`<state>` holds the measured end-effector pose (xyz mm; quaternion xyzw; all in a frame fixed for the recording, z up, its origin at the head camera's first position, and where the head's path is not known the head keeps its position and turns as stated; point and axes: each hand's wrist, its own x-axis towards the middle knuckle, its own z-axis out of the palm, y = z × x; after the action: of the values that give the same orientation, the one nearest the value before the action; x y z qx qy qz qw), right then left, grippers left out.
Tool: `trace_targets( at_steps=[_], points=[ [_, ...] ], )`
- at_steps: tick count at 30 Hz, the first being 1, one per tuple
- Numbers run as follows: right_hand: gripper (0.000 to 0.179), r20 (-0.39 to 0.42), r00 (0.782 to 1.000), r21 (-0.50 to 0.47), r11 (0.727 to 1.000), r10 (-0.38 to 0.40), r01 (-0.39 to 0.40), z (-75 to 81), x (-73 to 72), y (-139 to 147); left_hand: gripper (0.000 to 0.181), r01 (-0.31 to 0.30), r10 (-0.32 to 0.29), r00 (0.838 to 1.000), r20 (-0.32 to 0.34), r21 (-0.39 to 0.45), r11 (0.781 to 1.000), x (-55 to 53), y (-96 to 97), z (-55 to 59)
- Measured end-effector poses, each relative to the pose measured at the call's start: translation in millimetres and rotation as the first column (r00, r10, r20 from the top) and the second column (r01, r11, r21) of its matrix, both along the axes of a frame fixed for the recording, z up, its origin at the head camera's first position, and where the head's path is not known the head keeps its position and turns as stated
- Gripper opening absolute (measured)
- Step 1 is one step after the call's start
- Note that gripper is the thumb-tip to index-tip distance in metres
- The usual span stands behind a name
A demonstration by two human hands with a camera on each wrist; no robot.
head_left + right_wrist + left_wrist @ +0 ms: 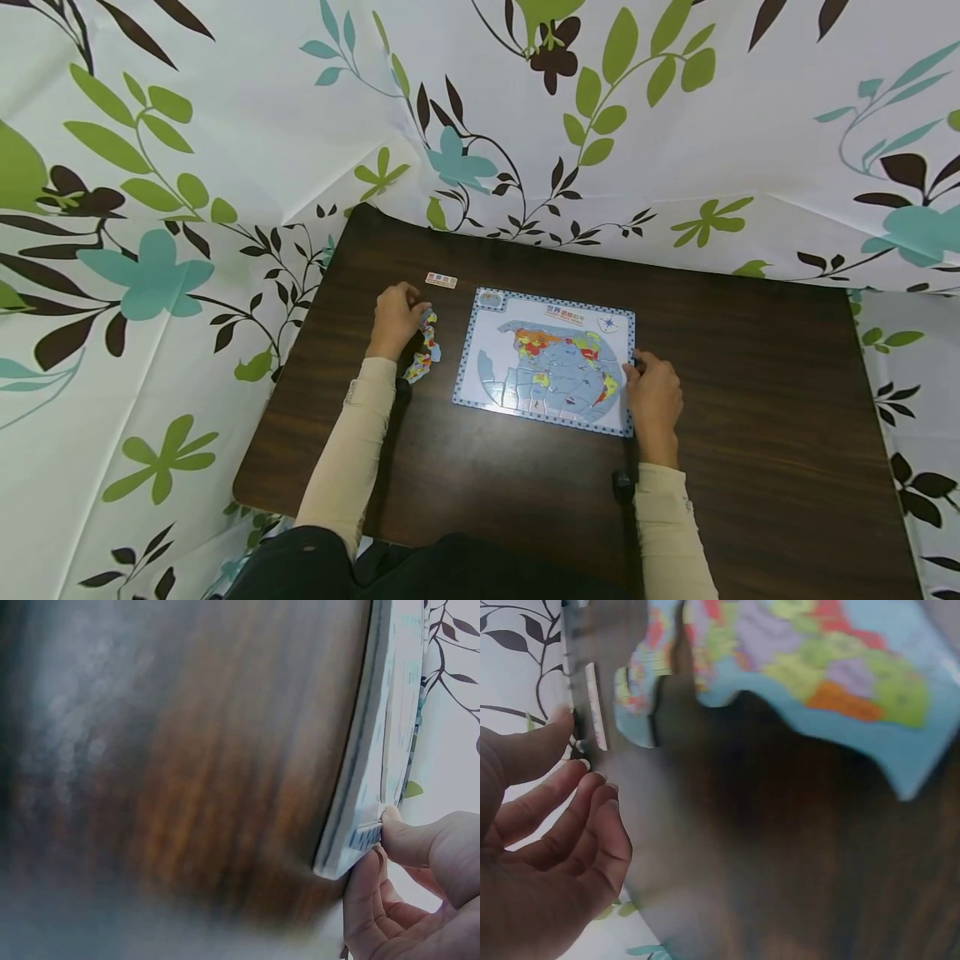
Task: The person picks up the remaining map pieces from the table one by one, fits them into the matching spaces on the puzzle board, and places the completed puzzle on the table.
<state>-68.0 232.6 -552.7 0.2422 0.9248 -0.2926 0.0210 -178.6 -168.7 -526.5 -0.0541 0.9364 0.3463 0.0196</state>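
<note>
A world-map jigsaw board (555, 304) with a blue dotted border lies on the table. Its oval map has several pieces fitted. My right hand (654, 398) pinches the board's right edge; in the right wrist view, the thumb (409, 838) is on the face of the board (367, 802) and the fingers are at its underside. Left of the board, my left hand (396, 323) is beside a cluster of loose map pieces (426, 346). In the left wrist view its thumb and loosely bent fingers (551, 802) are apart, with colourful pieces (802, 667) to their right.
A small printed title strip (441, 280) lies beyond the left hand, near the board's upper left corner. The dark wood table (780, 400) meets a leaf-patterned cloth (525, 108) at the back and sides.
</note>
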Motion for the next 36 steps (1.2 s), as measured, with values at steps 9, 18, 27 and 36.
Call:
trace_targets(
  at_steps=[9,18,27,36],
  points=[
    [0.04,0.006,1.0,-0.006,1.0,-0.001,0.001,0.7,0.7,-0.8,0.033,-0.024,0.025,0.999,0.031,-0.025,0.999,5.0,-2.6,-11.5],
    [0.04,-0.014,1.0,-0.006,1.0,0.005,-0.005,0.7,1.2,-0.8,0.034,-0.024,0.025,0.999,0.044,-0.034,0.999,9.3,0.8,-12.8],
    [0.039,-0.016,1.0,-0.006,1.0,0.0,0.0,-0.7,1.7,-0.5,0.035,-0.026,0.032,0.998,0.062,-0.095,0.995,13.5,4.4,-16.1],
    [0.038,-0.037,0.999,-0.011,1.0,0.006,-0.006,-0.7,2.8,-0.4,0.032,-0.042,0.051,0.995,0.09,-0.101,0.994,12.7,5.3,-14.1]
  ],
)
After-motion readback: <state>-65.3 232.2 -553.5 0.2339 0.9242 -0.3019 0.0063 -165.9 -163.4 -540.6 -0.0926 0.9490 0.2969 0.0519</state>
